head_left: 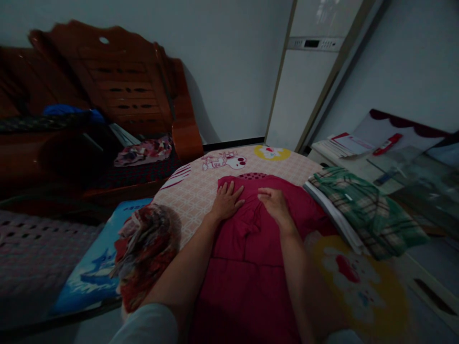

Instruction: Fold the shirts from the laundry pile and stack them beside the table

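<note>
A dark pink garment [247,282] lies spread on the round table, running from its middle down to the lower edge of the view. My left hand [226,200] rests flat on the garment's upper left part, fingers stretched out. Over its upper right part is my right hand [275,203], with fingers curled together in a pinch; whatever is between them does not show. Between the hands the cloth gathers into a small bunched knot [251,222]. A seam crosses the garment below it.
The patterned tablecloth [186,205] covers the table. A crumpled red-brown cloth [150,248] sits at its left edge, folded green plaid clothing [358,200] at its right. Beyond stand a wooden sofa [125,81], a tall white appliance [301,91] and a side cabinet [322,155] bearing papers.
</note>
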The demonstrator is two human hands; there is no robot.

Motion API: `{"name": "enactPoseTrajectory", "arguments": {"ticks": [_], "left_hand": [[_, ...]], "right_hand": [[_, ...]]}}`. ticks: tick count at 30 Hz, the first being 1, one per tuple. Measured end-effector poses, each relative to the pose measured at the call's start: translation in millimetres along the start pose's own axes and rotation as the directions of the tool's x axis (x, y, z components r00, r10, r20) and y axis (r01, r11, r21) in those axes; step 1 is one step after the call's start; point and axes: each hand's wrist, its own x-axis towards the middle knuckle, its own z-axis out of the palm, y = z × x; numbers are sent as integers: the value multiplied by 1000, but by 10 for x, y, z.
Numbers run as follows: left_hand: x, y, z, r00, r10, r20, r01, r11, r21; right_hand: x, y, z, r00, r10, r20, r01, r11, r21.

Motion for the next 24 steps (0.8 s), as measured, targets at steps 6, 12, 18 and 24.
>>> {"name": "enactPoseTrajectory", "arguments": {"ticks": [6, 12, 18, 24], "left_hand": [[14, -6, -13, 1000, -1, 5, 1, 1000, -14], [20, -11, -1, 1000, -11, 21, 11, 1000, 1], [45, -43, -12, 999, -24, 27, 25, 999, -42], [68, 146, -452, 991, 109, 71, -75, 923, -378]], "right_hand": [[-143, -94, -856, 959, 43, -280, -202, 799, -567], [-242, 407, -1292, 906, 328, -268, -409, 516, -753], [-218, 700, -1097, 862, 347, -369, -501, 475, -724], [-208, 671, -1170, 817, 338, -468, -577, 478, -662]]}}
